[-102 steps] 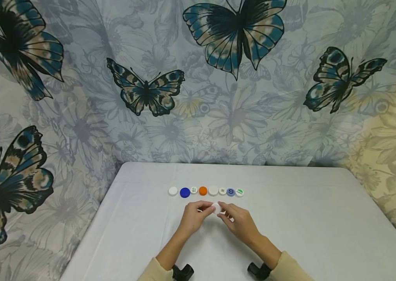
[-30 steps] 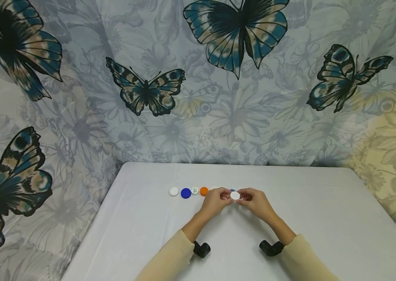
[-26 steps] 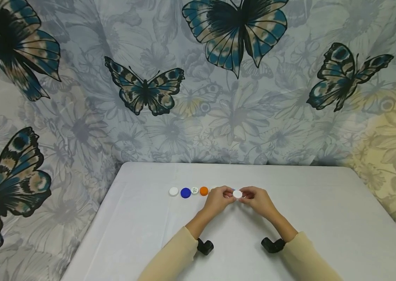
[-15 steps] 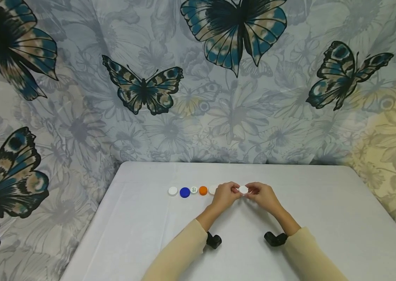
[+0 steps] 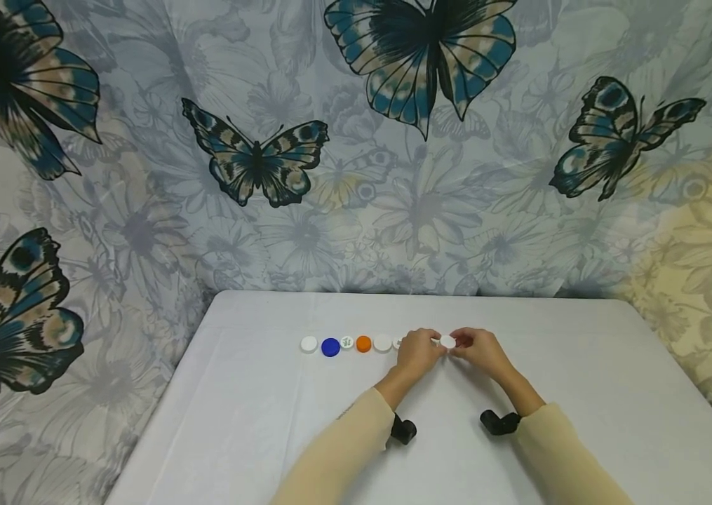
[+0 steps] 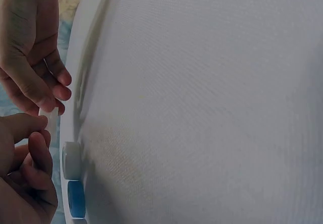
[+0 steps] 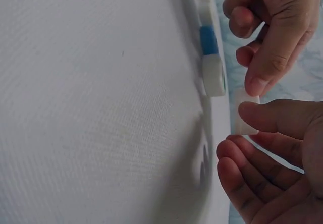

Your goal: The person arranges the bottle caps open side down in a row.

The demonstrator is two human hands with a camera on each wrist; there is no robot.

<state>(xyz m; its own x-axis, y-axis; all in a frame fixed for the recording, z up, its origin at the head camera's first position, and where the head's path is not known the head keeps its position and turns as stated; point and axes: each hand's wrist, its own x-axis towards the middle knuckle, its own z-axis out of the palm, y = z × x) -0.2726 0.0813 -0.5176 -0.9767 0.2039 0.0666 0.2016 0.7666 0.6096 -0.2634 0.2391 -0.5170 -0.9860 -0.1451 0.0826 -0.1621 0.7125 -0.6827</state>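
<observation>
A plain white bottle cap (image 5: 447, 341) is held between both hands at the right end of a row of caps. My left hand (image 5: 419, 352) pinches it from the left, my right hand (image 5: 480, 351) from the right. In the right wrist view the thumbs of both hands lie on the white cap (image 7: 246, 118), which appears raised off the table. Close by on the table stand a white cap (image 7: 214, 75) and a blue cap (image 7: 208, 40). The left hand hides these row-end caps in the head view.
Leftward in the row lie a white cap (image 5: 309, 344), a dark blue cap (image 5: 330, 347), a printed white cap (image 5: 346, 342), an orange cap (image 5: 363, 344) and another white cap (image 5: 382, 343). A white cloth covers the table (image 5: 204, 421). Behind it hangs a butterfly-patterned backdrop (image 5: 356, 245).
Both hands have carried the white cap rightward and farther back, from in front of the row's middle to its right end. Row caps on the left have come back into view.
</observation>
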